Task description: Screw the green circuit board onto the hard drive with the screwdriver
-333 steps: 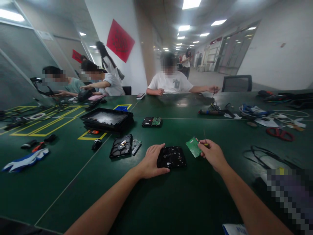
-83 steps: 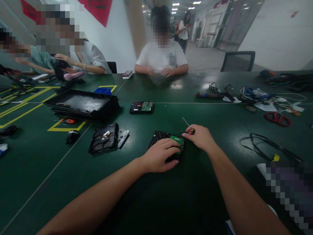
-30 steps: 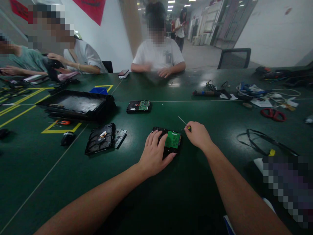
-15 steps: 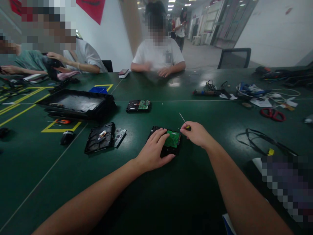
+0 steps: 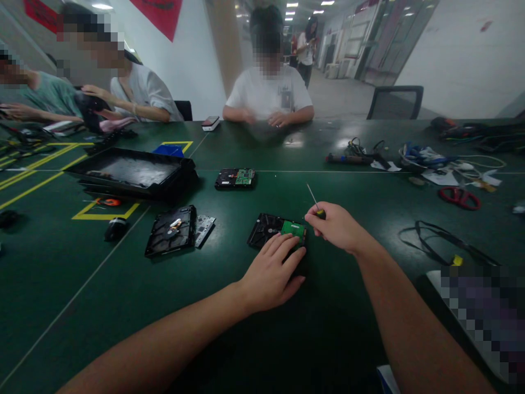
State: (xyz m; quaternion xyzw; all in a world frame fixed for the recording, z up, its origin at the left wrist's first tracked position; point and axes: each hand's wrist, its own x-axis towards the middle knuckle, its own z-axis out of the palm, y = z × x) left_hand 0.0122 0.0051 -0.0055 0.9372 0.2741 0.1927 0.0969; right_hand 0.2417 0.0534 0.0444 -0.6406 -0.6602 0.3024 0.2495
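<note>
The left hand (image 5: 273,273) lies open and low over the green table (image 5: 123,306), fingers spread and loosely extended. Its fingertips (image 5: 292,242) reach the near edge of the green circuit board (image 5: 294,227), which sits on the right part of a black hard drive (image 5: 266,229). Whether they press on the board or only brush it I cannot tell. The hand grasps nothing.

The right hand (image 5: 337,227) is clenched around a small screwdriver (image 5: 315,205) with a yellow-and-black handle. The thin shaft sticks up and away from the knuckles, tilted to the left, its tip in the air above the table. The fist sits just right of the circuit board, near its far right corner but apart from it.

The hard drive lies flat between the two hands — directly beyond the left fingers and just left of the right fist.

Further left lies an opened drive (image 5: 170,231) with a metal plate (image 5: 204,227) touching its right side. Beyond it sits a black tray (image 5: 131,172). Another drive with a green board (image 5: 235,178) lies further across the table. Red scissors (image 5: 459,197) and a black cable (image 5: 445,241) lie well off to the right. A person in a white shirt (image 5: 268,96) sits opposite.
</note>
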